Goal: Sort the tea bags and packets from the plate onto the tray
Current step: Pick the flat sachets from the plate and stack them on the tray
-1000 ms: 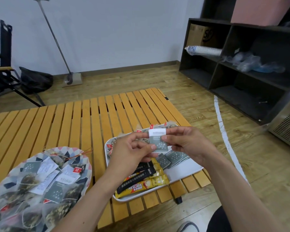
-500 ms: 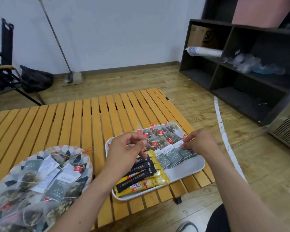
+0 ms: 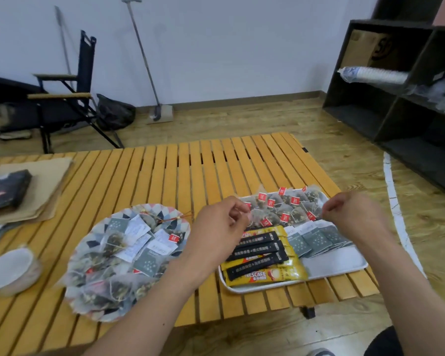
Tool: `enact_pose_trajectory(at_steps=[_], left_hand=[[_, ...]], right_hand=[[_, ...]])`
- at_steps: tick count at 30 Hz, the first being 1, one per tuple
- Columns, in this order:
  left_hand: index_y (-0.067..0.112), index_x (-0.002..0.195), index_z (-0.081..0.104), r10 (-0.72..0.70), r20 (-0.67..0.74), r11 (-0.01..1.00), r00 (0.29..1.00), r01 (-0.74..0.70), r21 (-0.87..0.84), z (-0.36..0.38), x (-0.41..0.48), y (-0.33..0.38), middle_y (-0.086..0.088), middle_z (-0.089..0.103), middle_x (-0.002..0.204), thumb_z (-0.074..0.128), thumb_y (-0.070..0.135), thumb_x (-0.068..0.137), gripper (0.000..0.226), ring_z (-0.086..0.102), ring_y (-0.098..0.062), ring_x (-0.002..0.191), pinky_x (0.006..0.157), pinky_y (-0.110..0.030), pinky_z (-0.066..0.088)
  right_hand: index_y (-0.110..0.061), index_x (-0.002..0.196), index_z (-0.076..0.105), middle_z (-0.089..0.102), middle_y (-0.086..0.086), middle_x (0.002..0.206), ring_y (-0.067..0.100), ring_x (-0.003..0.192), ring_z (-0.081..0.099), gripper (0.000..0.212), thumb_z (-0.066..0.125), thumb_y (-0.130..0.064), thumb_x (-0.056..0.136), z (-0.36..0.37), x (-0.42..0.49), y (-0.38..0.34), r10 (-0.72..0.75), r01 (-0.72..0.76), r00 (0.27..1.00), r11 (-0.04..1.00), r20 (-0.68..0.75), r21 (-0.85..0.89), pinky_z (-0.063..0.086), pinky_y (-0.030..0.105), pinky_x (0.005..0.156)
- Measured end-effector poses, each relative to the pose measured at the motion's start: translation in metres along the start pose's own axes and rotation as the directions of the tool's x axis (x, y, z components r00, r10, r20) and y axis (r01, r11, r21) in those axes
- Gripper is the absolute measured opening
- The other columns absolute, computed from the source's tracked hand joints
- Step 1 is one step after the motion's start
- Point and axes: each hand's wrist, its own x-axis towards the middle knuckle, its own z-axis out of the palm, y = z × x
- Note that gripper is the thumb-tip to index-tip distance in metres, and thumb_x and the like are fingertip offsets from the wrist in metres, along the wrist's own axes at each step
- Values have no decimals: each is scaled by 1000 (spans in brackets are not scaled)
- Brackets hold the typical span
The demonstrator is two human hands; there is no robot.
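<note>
Low slatted wooden table (image 3: 216, 163), and there's a fair bit of other stuff around. On its far left sits a stack of brown paper (image 3: 44, 186) with a dark box (image 3: 5, 191) on top, and nearer the front edge there's a white bowl-ish thing (image 3: 8, 271). Behind the table are a folding chair (image 3: 62, 98), a black bag (image 3: 116, 111) and a long-handled broom (image 3: 149, 60) leaning on the wall. Off to the right is a dark shelf unit (image 3: 357, 106) with a sleeve of paper cups (image 3: 373, 74) lying on it.

The patterned plate (image 3: 184, 222) is left of centre, piled with mesh tea bags (image 3: 108, 286) and grey packets (image 3: 147, 260). Just beside it on the right is the white tray (image 3: 332, 263). It has red-tagged tea bags (image 3: 288, 204) across the back, yellow and black coffee sticks (image 3: 262, 255) at the front left, and a fanned row of grey packets (image 3: 319, 240) on the right.

Both hands hang over the tray, well apart. The left hand (image 3: 216, 227) covers the tray's left end and part of the coffee sticks. Its fingers are curled in close, tips right by a mesh tea bag there, but it's too blurry to tell if it's really pinching it. The right hand (image 3: 355, 214) is over the tray's far right corner, with the wrist bent and the fingers curled in narrow. Thumb meets forefinger, with nothing I can see between them.
</note>
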Motion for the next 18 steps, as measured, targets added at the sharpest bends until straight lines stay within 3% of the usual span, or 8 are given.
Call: enact_pose_trajectory(at_steps=[3,5,8,10,13,15,18], left_hand=[[31,104,68,-4,-82,987,997,17,162,-38,-3,-18,18,62,72,69,37,93,12,62,-2,70,64,-27,51],[28,103,68,-73,-163,975,984,105,194,-75,-4,-37,16,63,75,72,36,91,15,64,-7,74,69,-29,53],[30,99,69,-226,-278,908,934,305,287,-136,-13,-75,14,67,83,78,34,85,18,64,-10,80,69,-31,52],[28,99,71,-349,-305,849,886,437,297,-168,-22,-99,13,67,87,84,29,80,23,67,-15,84,70,-31,53],[25,99,74,-532,-178,768,828,560,310,-188,-32,-118,8,66,94,94,30,69,37,67,-19,90,80,-34,56],[23,92,78,-592,-64,758,804,581,295,-188,-33,-123,8,68,92,97,29,64,34,67,-17,93,83,-34,57],[22,71,82,-611,-22,747,791,586,314,-189,-31,-132,3,77,79,89,14,71,10,73,-17,86,84,-37,61]], right_hand=[[-27,82,74,70,-14,73,5,69,65,7,81,-29,85,5,-29,-41,-272,292,955,935,-119,199,49,25,57],[-28,83,76,72,-13,73,3,69,67,7,82,-31,83,22,-52,-75,-429,402,903,853,9,334,51,22,60],[-27,93,77,76,-11,84,-1,77,70,14,83,-33,82,58,-84,-127,-578,424,772,778,265,463,56,16,70],[-25,101,75,75,-12,90,0,81,69,24,83,-37,82,84,-97,-162,-629,462,700,760,339,457,55,18,72],[-21,109,71,73,-6,100,14,92,69,33,79,-42,85,125,-106,-211,-669,573,631,743,392,346,55,31,79],[-19,112,70,72,-1,106,19,97,67,33,73,-43,89,152,-108,-234,-671,635,632,736,388,237,56,35,81],[-19,115,67,70,1,106,25,97,66,36,66,-47,93,178,-111,-256,-647,660,662,742,379,114,52,34,72]])
